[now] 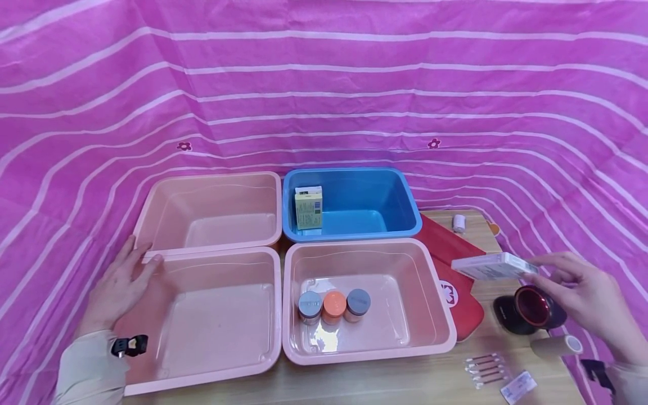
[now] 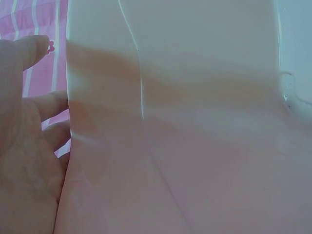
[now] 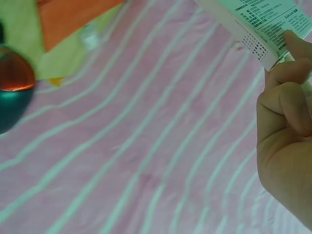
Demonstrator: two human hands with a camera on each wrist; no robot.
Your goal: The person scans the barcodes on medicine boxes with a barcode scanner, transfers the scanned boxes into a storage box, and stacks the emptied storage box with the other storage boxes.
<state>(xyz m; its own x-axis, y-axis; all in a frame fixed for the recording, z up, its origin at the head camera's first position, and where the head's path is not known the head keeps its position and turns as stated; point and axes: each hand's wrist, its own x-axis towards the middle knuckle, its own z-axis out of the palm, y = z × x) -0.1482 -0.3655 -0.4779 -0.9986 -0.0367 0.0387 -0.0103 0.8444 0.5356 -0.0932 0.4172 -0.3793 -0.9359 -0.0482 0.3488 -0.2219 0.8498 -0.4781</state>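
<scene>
On the right side in the head view, my right hand (image 1: 589,287) pinches one end of a small white medicine carton (image 1: 492,266) between thumb and fingers. The carton is raised over a red pouch (image 1: 463,312) and points toward the bins; the right wrist view shows fine print on the carton (image 3: 263,24). Below that hand are a dark object with a shiny red round face (image 1: 536,306) and a pale roll (image 1: 557,345). My left hand (image 1: 117,284), fingers loosely extended, lies against the left edge of the front-left pink bin (image 1: 217,315).
Another pink bin (image 1: 238,197) stands behind. A blue bin (image 1: 354,222) holds upright boxes (image 1: 309,211). Three lidded jars (image 1: 334,304) stand in the front-right pink bin (image 1: 425,298). Cotton swabs (image 1: 486,369), a small packet (image 1: 518,387) and a small white bottle (image 1: 458,223) lie at right.
</scene>
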